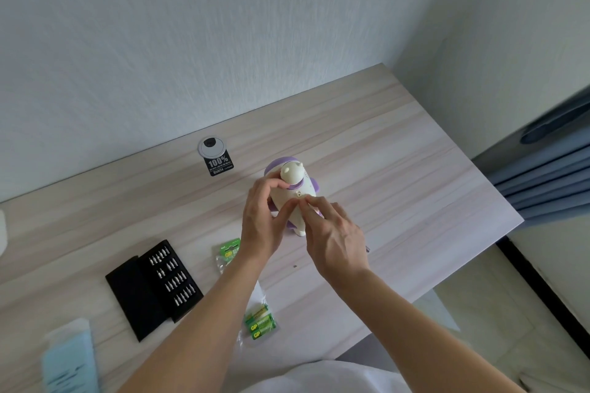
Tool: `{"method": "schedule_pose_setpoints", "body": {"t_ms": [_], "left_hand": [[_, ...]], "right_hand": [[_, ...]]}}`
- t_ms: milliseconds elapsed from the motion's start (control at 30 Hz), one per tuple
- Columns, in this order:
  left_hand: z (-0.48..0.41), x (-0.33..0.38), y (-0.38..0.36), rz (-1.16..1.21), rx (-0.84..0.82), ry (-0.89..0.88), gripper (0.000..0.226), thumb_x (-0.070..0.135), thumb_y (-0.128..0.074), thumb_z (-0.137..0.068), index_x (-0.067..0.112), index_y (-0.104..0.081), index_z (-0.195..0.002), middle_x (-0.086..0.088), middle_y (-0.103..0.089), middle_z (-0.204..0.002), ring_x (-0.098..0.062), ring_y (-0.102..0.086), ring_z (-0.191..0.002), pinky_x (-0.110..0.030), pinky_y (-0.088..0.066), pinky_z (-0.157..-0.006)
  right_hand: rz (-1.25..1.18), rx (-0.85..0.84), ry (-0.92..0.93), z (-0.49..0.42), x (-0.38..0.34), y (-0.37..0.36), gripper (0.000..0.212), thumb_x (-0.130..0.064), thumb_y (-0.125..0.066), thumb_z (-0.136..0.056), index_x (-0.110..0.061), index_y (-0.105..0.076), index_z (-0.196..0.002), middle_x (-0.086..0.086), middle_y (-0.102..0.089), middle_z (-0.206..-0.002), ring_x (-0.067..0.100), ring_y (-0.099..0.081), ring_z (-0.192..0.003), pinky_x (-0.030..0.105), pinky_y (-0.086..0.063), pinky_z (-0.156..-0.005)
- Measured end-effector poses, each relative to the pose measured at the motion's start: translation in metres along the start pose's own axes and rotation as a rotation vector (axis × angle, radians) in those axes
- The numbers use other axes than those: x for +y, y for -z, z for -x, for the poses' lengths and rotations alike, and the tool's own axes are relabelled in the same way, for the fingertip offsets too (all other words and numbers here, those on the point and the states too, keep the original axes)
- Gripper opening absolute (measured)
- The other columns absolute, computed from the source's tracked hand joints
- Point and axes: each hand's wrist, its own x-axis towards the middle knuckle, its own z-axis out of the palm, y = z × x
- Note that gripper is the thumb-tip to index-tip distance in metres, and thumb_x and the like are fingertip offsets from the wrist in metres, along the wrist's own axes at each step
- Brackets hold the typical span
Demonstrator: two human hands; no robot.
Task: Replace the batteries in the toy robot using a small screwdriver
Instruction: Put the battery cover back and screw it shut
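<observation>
Now, left hand [260, 226] grips the toy robot [292, 174] on the table [399, 153]; right hand [335, 239] pinches at its back.

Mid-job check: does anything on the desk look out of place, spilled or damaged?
Nothing looks spilled or damaged. One tiny dark speck lies loose on the table between the forearms, just nearer the camera than the toy robot. It may be a removed screw, but it is too small to tell, and it could get lost.
</observation>
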Motion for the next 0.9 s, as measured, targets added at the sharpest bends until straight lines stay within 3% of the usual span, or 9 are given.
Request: {"method": "schedule_pose_setpoints", "body": {"t_ms": [67, 133, 200, 233, 300, 367, 467, 700, 900], "left_hand": [[0.000, 0.003, 0.000, 0.030, 0.007, 0.060, 0.037, 0.039, -0.073, -0.082, 0.031, -0.053, -0.111, 0.008, -0.057, -0.129, -0.018, -0.059, -0.110, -0.036, -0.059, -0.077], [-0.002, 0.007, 0.003, 0.038, -0.007, 0.086, 0.058, 0.032, -0.078, -0.078, 0.028, -0.049, -0.128, 0.008, -0.052, -0.136, -0.008, -0.056, -0.116, -0.026, -0.057, -0.079], [-0.008, 0.007, 0.010, -0.052, -0.062, 0.064, 0.079, 0.028, -0.080, -0.078, 0.024, -0.039, -0.145, 0.011, -0.044, -0.144, 0.000, -0.045, -0.129, -0.007, -0.044, -0.091], [-0.014, 0.004, 0.014, -0.140, -0.116, 0.028, 0.083, 0.030, -0.077, -0.079, 0.020, -0.035, -0.150, 0.010, -0.040, -0.149, -0.003, -0.039, -0.136, -0.005, -0.034, -0.101], [-0.025, 0.000, 0.019, -0.243, -0.253, -0.026, 0.085, 0.035, -0.070, -0.081, 0.016, -0.031, -0.154, 0.007, -0.029, -0.159, -0.010, -0.024, -0.149, -0.010, -0.017, -0.116], [-0.033, -0.001, 0.021, -0.237, -0.353, -0.002, 0.084, 0.036, -0.068, -0.080, 0.018, -0.031, -0.154, 0.006, -0.023, -0.163, -0.010, -0.016, -0.153, -0.013, -0.011, -0.119], [-0.040, -0.003, 0.019, -0.205, -0.386, 0.005, 0.082, 0.038, -0.071, -0.078, 0.021, -0.037, -0.151, 0.007, -0.028, -0.161, -0.004, -0.020, -0.150, -0.017, -0.016, -0.120], [-0.042, -0.002, 0.012, -0.102, -0.340, -0.070, 0.067, 0.047, -0.072, -0.076, 0.042, -0.041, -0.135, 0.030, -0.032, -0.145, 0.003, -0.032, -0.142, -0.018, -0.025, -0.117], [-0.041, -0.007, 0.011, -0.061, -0.314, -0.049, 0.069, 0.044, -0.073, -0.077, 0.026, -0.048, -0.138, 0.008, -0.040, -0.149, -0.012, -0.036, -0.144, -0.034, -0.031, -0.119]], "right_hand": [[-0.031, -0.008, 0.005, -0.001, 0.004, 0.001, 0.031, -0.010, -0.071, -0.085, -0.020, -0.068, -0.114, -0.006, -0.067, -0.118, 0.022, -0.065, -0.089, 0.027, -0.046, -0.046], [-0.096, -0.001, -0.003, 0.002, 0.009, 0.001, 0.027, -0.017, -0.069, -0.090, -0.022, -0.067, -0.116, -0.008, -0.066, -0.121, 0.021, -0.065, -0.093, 0.031, -0.052, -0.049], [-0.166, 0.010, -0.042, 0.006, 0.010, 0.000, 0.022, -0.025, -0.064, -0.093, -0.023, -0.066, -0.115, -0.006, -0.065, -0.121, 0.022, -0.067, -0.092, 0.034, -0.054, -0.053], [-0.194, 0.006, -0.083, 0.007, 0.010, -0.001, 0.021, -0.030, -0.061, -0.094, -0.024, -0.065, -0.115, -0.005, -0.064, -0.120, 0.023, -0.068, -0.092, 0.034, -0.055, -0.054], [-0.232, -0.009, -0.169, 0.007, 0.008, -0.002, 0.024, -0.040, -0.058, -0.097, -0.028, -0.064, -0.116, -0.004, -0.062, -0.116, 0.023, -0.069, -0.090, 0.033, -0.053, -0.055], [-0.263, -0.002, -0.228, 0.006, 0.006, -0.003, 0.025, -0.044, -0.060, -0.095, -0.031, -0.064, -0.117, -0.006, -0.059, -0.106, 0.022, -0.065, -0.083, 0.031, -0.049, -0.054], [-0.337, 0.036, -0.287, 0.004, 0.002, -0.006, 0.022, -0.044, -0.064, -0.091, -0.030, -0.067, -0.109, -0.008, -0.055, -0.091, 0.018, -0.058, -0.074, 0.035, -0.050, -0.054], [-0.478, 0.169, -0.341, -0.003, 0.005, -0.024, 0.024, -0.036, -0.066, -0.089, -0.019, -0.076, -0.103, -0.003, -0.061, -0.093, 0.024, -0.063, -0.065, 0.039, -0.052, -0.054], [-0.450, 0.161, -0.312, -0.001, 0.005, -0.032, 0.036, -0.043, -0.056, -0.093, -0.015, -0.076, -0.107, -0.004, -0.055, -0.077, 0.019, -0.051, -0.063, 0.033, -0.045, -0.052]]}}
